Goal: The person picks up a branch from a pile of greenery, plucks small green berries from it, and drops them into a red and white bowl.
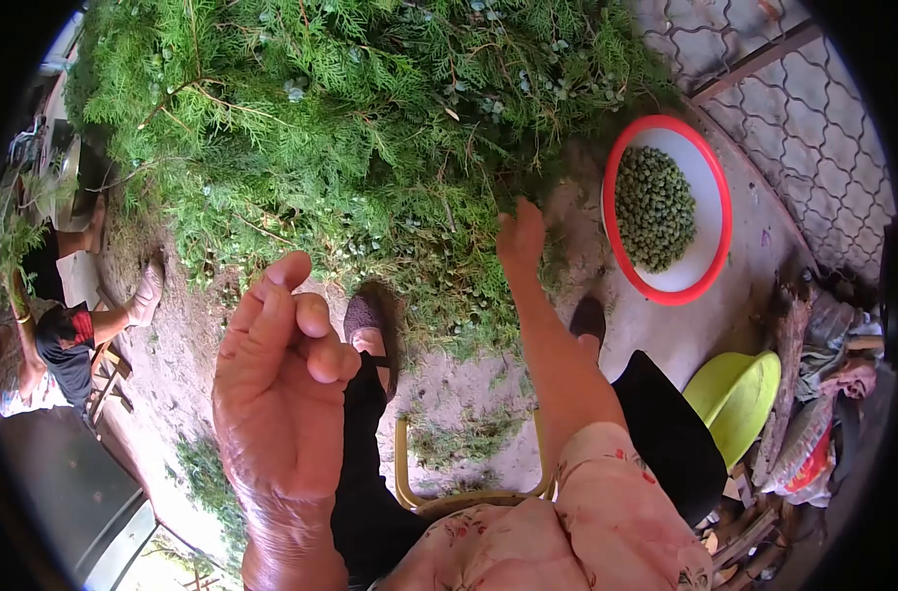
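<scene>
The green branches (370, 128) form a wide, dense pile on the ground (449, 379), across the upper and middle part of the view. The foliage is fine, flat and feathery, bright green at the left and darker toward the upper right. Thin brown stems run through it, and small, pale blue-green cones (294, 91) are attached among the sprays. Small loose sprigs lie along the near edge.

The left hand (279, 404) is raised in front of the pile, palm up. Its fingers (314, 315) are curled and narrow, with the thumb close to the index finger; whether a small item is between them cannot be told.

The right hand (521, 239) is at the near right edge of the pile. Its fingers are bent; their opening and any item held cannot be told.

A white basin (707, 231) with a red rim rests on the ground to the right of the pile. It contains a heap of small, round, dull-green cones (654, 209). A yellow-green basin (759, 394) stands tilted nearer the wearer.
</scene>
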